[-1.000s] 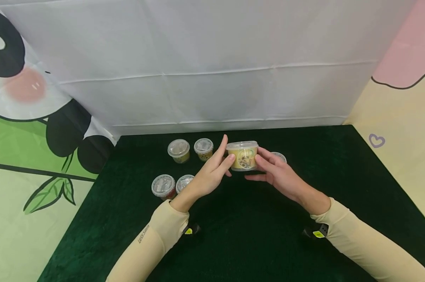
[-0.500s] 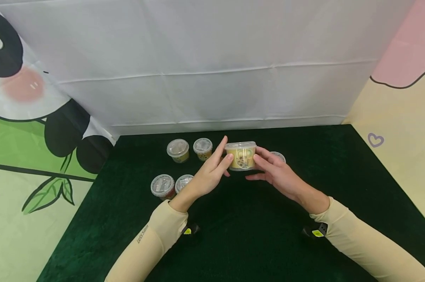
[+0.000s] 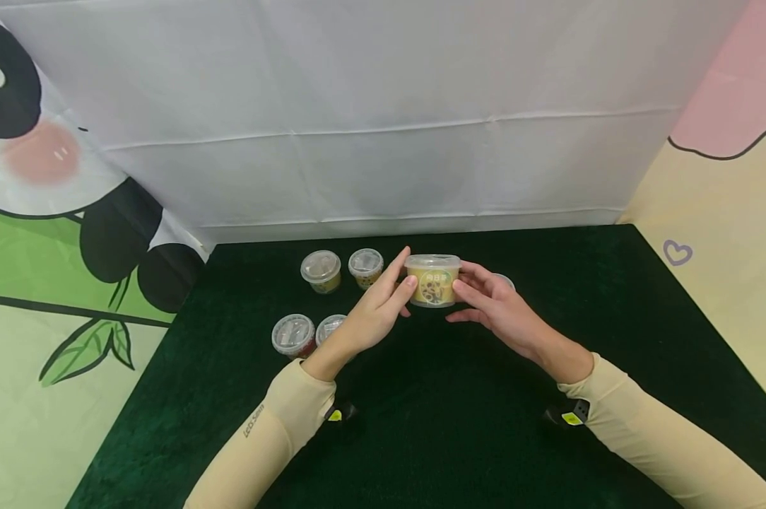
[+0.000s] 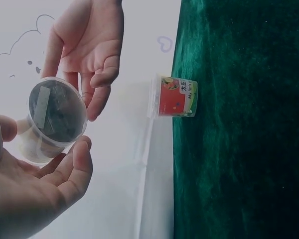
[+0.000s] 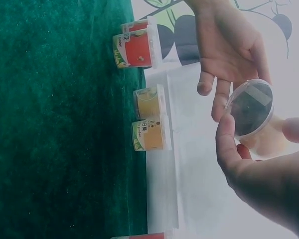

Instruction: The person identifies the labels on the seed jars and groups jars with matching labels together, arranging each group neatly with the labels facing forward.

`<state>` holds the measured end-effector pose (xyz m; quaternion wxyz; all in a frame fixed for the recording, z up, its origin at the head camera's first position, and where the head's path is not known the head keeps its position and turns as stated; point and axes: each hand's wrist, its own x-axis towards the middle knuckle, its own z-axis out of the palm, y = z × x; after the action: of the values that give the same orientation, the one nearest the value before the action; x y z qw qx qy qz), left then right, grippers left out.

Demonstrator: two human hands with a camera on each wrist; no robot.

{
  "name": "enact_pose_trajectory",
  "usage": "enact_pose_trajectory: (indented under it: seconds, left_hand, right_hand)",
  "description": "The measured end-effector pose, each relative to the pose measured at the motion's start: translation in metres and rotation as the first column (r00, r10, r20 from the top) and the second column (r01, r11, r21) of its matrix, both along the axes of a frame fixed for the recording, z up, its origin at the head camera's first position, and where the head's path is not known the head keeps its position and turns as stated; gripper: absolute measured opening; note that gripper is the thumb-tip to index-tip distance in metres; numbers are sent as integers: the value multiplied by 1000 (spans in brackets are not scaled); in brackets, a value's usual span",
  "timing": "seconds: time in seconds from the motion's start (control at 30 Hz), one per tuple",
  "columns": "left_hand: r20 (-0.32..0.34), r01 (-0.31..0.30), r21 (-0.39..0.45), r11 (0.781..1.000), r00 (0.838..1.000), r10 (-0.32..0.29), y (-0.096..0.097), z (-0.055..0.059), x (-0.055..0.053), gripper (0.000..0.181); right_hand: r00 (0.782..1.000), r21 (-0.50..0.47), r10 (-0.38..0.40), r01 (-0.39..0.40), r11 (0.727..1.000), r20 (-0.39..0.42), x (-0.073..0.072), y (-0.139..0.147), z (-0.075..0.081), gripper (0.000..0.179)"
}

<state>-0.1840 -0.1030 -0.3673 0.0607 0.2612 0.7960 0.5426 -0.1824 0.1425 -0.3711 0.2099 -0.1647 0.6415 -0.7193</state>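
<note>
Both hands hold a small yellow plastic cup (image 3: pixel 434 283) with a clear lid, raised over the dark green cloth (image 3: pixel 446 431). On its left side the left hand (image 3: pixel 373 311) grips it, thumb in front and fingers partly hidden behind. From the other side the right hand (image 3: pixel 504 311) pinches it, thumb on the front near the printed label. In the left wrist view, one dark round end of the cup (image 4: pixel 60 112) shows a pale strip, with the left hand (image 4: pixel 45 194) around it. The right wrist view shows the right hand (image 5: pixel 269 174) curled at the same cup (image 5: pixel 251 107).
Two yellow cups, one lidded cup (image 3: pixel 321 272) and its neighbour (image 3: pixel 366 267), stand at the back left. Two red cups stand nearer (image 3: pixel 294 336), one partly behind the left wrist. Another red cup (image 4: pixel 177 97) is mostly hidden behind the right hand. A white cloth wall (image 3: pixel 389 162) rises behind.
The held cup has shifted slightly left with both hands, and its label shows at a slightly different angle. The standing cups have stayed put.
</note>
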Motion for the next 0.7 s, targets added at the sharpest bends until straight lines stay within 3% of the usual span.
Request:
enact_pose_trajectory:
  seconds: [0.23, 0.47, 0.7]
  left_hand:
    - [10, -11, -34, 999, 1000, 12, -3, 0, -3, 63]
    - [-9, 4, -101, 995, 1000, -5, -8, 9, -12, 64]
    - [77, 14, -162, 987, 997, -1, -12, 18, -20, 63]
  right_hand:
    - [1000, 36, 1, 0, 999, -20, -4, 0, 1, 61]
    - [997, 104, 3, 5, 995, -81, -18, 3, 5, 62]
    - [995, 53, -4, 9, 999, -97, -27, -1, 8, 61]
